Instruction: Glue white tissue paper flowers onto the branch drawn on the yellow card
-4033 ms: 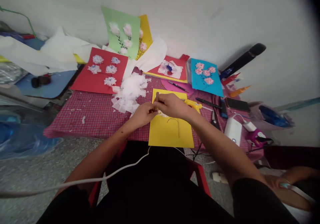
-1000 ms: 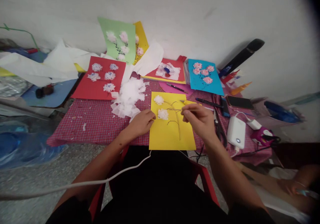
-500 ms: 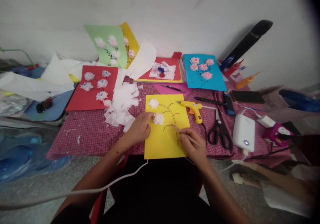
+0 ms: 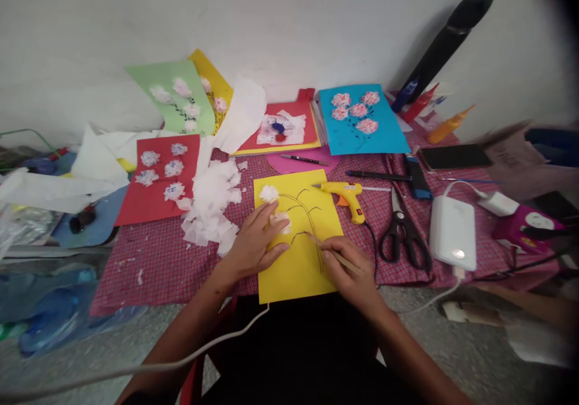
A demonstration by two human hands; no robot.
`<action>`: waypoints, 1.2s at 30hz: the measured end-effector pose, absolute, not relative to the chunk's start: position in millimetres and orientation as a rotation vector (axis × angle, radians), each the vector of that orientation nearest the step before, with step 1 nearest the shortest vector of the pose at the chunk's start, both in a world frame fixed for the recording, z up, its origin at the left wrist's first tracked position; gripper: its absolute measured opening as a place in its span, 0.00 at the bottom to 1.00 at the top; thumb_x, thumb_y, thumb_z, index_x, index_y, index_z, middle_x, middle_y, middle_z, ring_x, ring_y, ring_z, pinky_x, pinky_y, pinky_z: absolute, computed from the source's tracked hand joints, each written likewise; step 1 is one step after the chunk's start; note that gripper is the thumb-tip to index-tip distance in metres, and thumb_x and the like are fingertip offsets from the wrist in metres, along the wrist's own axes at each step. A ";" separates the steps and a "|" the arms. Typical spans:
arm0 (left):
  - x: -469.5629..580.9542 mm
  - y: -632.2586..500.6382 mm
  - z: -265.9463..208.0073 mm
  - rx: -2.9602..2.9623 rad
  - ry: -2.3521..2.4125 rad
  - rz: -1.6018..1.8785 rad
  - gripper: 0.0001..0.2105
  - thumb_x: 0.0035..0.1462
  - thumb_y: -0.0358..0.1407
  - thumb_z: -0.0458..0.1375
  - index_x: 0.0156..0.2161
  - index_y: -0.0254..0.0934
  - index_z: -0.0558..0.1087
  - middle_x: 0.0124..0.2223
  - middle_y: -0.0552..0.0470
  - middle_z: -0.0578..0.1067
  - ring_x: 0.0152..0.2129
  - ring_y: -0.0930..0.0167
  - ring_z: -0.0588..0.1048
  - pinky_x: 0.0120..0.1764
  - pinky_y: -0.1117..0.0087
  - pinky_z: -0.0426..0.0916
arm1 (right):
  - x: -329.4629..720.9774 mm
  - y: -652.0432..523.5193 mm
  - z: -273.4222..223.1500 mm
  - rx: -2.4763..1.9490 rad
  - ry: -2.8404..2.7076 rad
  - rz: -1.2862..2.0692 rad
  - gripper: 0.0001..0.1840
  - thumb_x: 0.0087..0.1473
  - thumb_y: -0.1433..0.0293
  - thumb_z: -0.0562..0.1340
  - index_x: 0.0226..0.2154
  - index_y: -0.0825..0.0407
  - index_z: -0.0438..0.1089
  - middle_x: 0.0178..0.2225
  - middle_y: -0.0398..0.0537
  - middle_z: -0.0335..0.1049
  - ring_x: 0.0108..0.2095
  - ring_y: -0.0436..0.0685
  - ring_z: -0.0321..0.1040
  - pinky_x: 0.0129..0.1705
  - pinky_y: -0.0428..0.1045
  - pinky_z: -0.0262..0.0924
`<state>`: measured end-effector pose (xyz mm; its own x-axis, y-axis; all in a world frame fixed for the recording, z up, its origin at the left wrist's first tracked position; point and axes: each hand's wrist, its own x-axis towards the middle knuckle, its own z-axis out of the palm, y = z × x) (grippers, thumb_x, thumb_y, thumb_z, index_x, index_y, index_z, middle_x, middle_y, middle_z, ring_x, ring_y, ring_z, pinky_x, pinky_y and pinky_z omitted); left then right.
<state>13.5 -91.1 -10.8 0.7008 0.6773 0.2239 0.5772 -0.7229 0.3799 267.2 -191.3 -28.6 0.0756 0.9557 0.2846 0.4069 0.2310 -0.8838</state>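
Three pointed plastic squeeze bottles (image 4: 418, 104), blue, red and orange, stand at back right; I cannot verify their contents. I find the right hand (image 4: 350, 272) grasping a slim tan stick (image 4: 347, 264), the left hand (image 4: 253, 243) spread, gripping nothing, over the rectangular yellow paper sheet (image 4: 289, 275) on the red checked tablecloth (image 4: 172, 266).

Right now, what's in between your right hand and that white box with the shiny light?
In the head view, the black-handled scissors lie between the right hand and the white box, with a black cord nearer the hand.
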 end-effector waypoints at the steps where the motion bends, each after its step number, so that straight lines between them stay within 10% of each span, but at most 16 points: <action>1: 12.4 -91.2 -12.3 2.637 0.986 0.546 0.24 0.64 0.43 0.58 0.63 0.43 0.66 0.73 0.40 0.53 0.69 0.52 0.54 0.67 0.44 0.54 | 267.2 -191.2 -28.1 -1.342 -1.507 0.690 0.07 0.61 0.74 0.60 0.40 0.48 0.72 0.37 0.46 0.74 0.37 0.55 0.72 0.41 0.51 0.65; 14: 7.9 -91.6 -9.2 2.663 1.002 0.619 0.21 0.62 0.44 0.59 0.58 0.42 0.70 0.70 0.40 0.59 0.66 0.53 0.59 0.63 0.45 0.60 | 268.1 -193.9 -25.2 -1.319 -1.545 0.691 0.10 0.59 0.77 0.61 0.42 0.48 0.72 0.38 0.47 0.74 0.39 0.56 0.73 0.41 0.52 0.66; 18: -5.0 -96.5 -8.9 2.417 1.165 1.163 0.07 0.63 0.39 0.55 0.43 0.42 0.71 0.50 0.44 0.76 0.49 0.61 0.75 0.51 0.50 0.71 | 269.8 -195.8 -26.2 -1.326 -1.526 0.669 0.12 0.59 0.76 0.61 0.44 0.47 0.72 0.40 0.48 0.75 0.41 0.58 0.74 0.43 0.54 0.68; 23: -12.1 -97.7 -9.1 2.284 1.168 1.309 0.10 0.62 0.35 0.53 0.27 0.41 0.65 0.27 0.51 0.72 0.28 0.67 0.72 0.35 0.59 0.70 | 270.8 -194.8 -20.3 -1.376 -1.539 0.688 0.12 0.60 0.75 0.61 0.45 0.46 0.73 0.42 0.48 0.76 0.43 0.59 0.74 0.45 0.54 0.69; 36: 0.5 -88.7 -9.4 2.590 1.062 0.699 0.08 0.62 0.38 0.58 0.32 0.38 0.69 0.39 0.47 0.79 0.34 0.65 0.75 0.38 0.60 0.71 | 247.7 -166.2 -4.6 -1.396 -1.601 0.820 0.11 0.60 0.76 0.61 0.43 0.46 0.71 0.39 0.47 0.74 0.39 0.57 0.73 0.41 0.53 0.68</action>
<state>0.5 -88.7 -9.4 0.6179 0.7115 0.3346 0.5890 -0.7008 0.4026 247.7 -166.2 -4.6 -0.0290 0.9849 0.1706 0.4369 0.1660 -0.8840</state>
